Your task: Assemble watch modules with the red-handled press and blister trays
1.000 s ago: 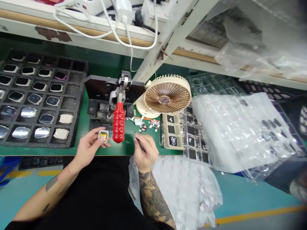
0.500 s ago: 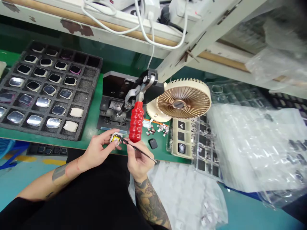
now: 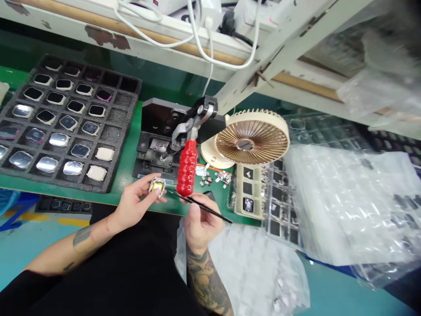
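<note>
white squarish watch case (image 3: 157, 184), yellow inside: our l hand (image 3: 136, 198) pinches it left of red ribbed handle (image 3: 187, 169); r hand (image 3: 202, 224) grips slim black tweezers (image 3: 219, 215), now backed off, prob mid-step.

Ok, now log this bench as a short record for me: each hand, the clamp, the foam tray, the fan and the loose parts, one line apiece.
Left hand: holding an open watch case, yellow showing inside
Right hand: holding a slim dark tool, tip pointing toward the case
Clamp: red handle angled down toward the person
Foam tray: left of the clamp, watches in many cells
Fan: cream, right of the clamp
Loose parts: small pieces on the green bench, near the fan's base
</note>
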Demonstrator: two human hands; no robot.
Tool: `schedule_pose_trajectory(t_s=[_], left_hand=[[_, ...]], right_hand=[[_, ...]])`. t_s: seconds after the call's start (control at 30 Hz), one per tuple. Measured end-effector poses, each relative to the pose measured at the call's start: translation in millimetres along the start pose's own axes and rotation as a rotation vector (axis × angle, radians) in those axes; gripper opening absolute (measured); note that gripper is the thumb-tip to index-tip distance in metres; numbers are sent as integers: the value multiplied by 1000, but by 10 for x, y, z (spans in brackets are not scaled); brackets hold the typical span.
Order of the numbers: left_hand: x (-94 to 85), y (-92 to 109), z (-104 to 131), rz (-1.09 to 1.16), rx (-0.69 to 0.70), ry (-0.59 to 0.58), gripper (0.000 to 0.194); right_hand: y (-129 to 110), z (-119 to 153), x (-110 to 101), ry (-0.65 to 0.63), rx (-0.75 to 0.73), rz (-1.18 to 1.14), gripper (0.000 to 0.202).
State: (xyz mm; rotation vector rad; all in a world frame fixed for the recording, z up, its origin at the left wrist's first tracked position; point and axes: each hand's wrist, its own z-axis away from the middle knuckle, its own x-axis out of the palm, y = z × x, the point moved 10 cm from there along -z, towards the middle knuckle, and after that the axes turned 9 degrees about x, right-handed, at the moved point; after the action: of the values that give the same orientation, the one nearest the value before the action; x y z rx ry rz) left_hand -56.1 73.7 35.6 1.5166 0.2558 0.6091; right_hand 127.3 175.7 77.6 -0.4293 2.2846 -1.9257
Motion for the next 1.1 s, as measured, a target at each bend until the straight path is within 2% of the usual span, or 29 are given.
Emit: schedule_pose_trajectory(t_s=[0.1, 0.23, 0.33, 0.4, 0.5, 0.6, 0.63, 0.7, 0.73, 0.8, 0.83, 0.9, 0.97, 1.0, 1.03, 1.1], left_hand=[[84, -32, -8, 39, -25, -14, 55], [210, -153, -76, 172, -59, -55, 60], [246, -323, -142, 228, -142, -30, 60], [234, -407, -163, 155, -174, -8, 62], [213, -421, -167, -40, -106, -48, 61], [214, -445, -158, -224, -16, -164, 53], [209, -468, -159, -269, 4, -195, 52], [189, -509, -174, -320, 33, -226, 55], [181, -524, -181, -326, 43, -231, 57], [169, -539, -190, -328, 59, -227, 54], [166, -538, -189, -333, 67, -225, 50], [164, -516, -179, -358, 87, -222, 39], [159, -470, -167, -393, 113, -216, 33], [156, -445, -163, -409, 122, -214, 32], [151, -423, -161, -424, 126, -209, 32], [137, -394, -163, -452, 120, -199, 32]], right_hand=[[85, -40, -51, 34, 46, 52, 11], [281, -17, -33, -27, 166, 5, 9], [225, -32, -173, -70, 183, -47, 13], [17, -137, -466, -75, 127, -48, 19], [-458, -456, -1202, -33, -14, 41, 31], [-825, -980, -1942, 54, -84, 294, 36], [-901, -1199, -2148, 132, -93, 415, 33], [-980, -1651, -2406, 282, -98, 553, 30], [-1022, -1841, -2441, 334, -140, 538, 33], [-1079, -2055, -2403, 438, -234, 506, 38], [-1105, -2040, -2353, 497, -286, 498, 38], [-1133, -1762, -2195, 600, -384, 525, 31], [-1094, -1273, -1921, 602, -476, 575, 20], [-1033, -1019, -1719, 527, -517, 597, 17], [-921, -797, -1479, 400, -529, 615, 22], [-579, -424, -872, 27, -522, 696, 37]])
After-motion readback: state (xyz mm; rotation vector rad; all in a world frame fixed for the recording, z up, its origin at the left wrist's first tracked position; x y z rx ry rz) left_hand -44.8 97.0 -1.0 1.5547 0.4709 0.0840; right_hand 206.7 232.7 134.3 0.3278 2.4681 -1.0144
